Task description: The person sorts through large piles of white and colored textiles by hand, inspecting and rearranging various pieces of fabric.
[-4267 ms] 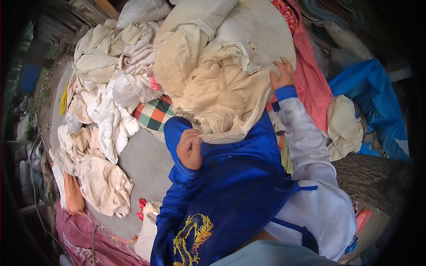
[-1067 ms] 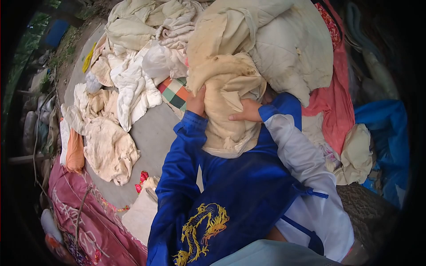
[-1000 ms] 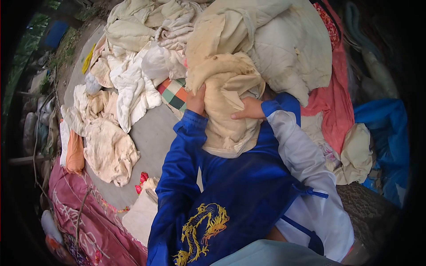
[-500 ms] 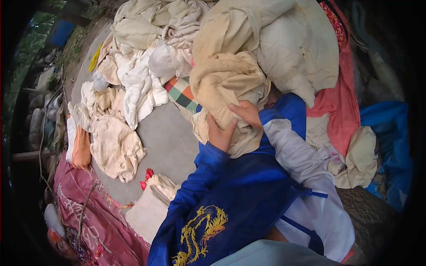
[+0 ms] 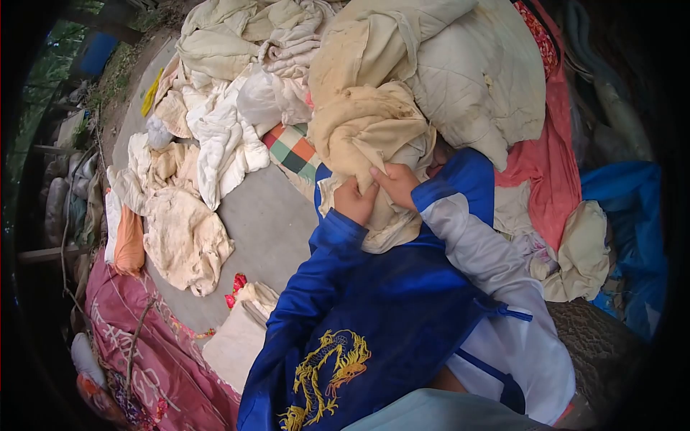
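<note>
A bunched cream-coloured cloth [image 5: 370,126] lies over my lap, creased and folded over itself. My left hand [image 5: 355,202] is closed on its near edge, thumb pointing toward the other hand. Just to the right, my right hand [image 5: 397,185] pinches a raised fold of the same cloth between thumb and fingers. The two hands almost touch. Beyond the cloth, a large off-white quilted pad [image 5: 478,79] is heaped up, and a checked cloth [image 5: 293,149] shows at the left of the bundle.
White and cream cloths [image 5: 226,129] are piled at the far left, with a crumpled cream piece [image 5: 188,241] nearer. An orange bundle [image 5: 129,241] and a maroon printed sheet [image 5: 154,345] lie at the left. Pink fabric [image 5: 550,172] and a blue sheet [image 5: 632,215] are at the right.
My left hand has moved up and right, closer to my right hand, and its fingers have closed more on the cloth. My right hand stays nearly in place.
</note>
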A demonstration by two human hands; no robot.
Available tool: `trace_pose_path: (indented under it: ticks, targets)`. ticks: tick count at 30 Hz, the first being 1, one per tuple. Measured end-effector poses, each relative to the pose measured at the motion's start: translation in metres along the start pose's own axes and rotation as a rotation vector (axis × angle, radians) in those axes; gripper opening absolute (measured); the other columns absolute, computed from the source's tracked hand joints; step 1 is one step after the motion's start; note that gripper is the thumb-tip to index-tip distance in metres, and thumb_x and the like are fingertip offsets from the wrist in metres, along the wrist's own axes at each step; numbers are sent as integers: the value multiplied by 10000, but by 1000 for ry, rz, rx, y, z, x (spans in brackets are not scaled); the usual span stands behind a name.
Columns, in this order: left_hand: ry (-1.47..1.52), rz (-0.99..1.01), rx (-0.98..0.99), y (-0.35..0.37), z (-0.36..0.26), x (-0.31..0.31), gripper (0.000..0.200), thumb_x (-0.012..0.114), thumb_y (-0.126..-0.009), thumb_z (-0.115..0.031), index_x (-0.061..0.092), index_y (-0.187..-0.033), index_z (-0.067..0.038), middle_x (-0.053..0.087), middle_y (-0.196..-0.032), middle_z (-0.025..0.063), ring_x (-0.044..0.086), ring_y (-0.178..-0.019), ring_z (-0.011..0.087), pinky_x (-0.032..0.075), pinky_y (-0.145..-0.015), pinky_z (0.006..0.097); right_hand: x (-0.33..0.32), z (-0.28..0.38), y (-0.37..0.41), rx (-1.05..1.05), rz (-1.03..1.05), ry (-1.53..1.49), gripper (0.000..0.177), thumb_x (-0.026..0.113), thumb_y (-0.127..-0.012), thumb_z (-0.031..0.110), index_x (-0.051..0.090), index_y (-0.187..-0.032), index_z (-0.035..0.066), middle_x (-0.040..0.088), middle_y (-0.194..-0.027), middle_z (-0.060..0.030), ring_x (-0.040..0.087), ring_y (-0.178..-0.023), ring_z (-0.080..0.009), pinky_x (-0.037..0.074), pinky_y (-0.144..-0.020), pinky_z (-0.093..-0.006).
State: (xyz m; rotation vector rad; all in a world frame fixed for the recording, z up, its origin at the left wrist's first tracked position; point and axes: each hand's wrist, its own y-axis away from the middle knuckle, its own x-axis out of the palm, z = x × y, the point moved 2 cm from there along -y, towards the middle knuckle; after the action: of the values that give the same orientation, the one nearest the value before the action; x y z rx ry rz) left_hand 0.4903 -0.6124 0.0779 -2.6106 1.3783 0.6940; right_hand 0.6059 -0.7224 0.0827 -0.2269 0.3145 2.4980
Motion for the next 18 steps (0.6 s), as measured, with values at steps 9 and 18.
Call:
trace_pose_path:
  ticks: [9, 18]
  targets:
    - [-184, -86, -92, -34, 28, -6, 354, 722, -799, -222, 682, -1068, 4, 715, -1026, 190, 696, -931, 311, 528, -808, 380, 12, 3, 10, -40, 101, -341, 380, 531, -1016, 333, 636, -1129, -13, 684, -865, -42, 613, -775, -109, 469, -679, -292]
    - [919, 254, -93, -22, 39, 6, 319, 634, -928, -89, 607, -1228, 18, 686, -1133, 83, 655, -989, 172, 506, -892, 309, -28, -29, -9, 267, -281, -549, 362, 577, -990, 328, 647, -1041, -23, 672, -830, -53, 600, -712, -108, 477, -641, -277]
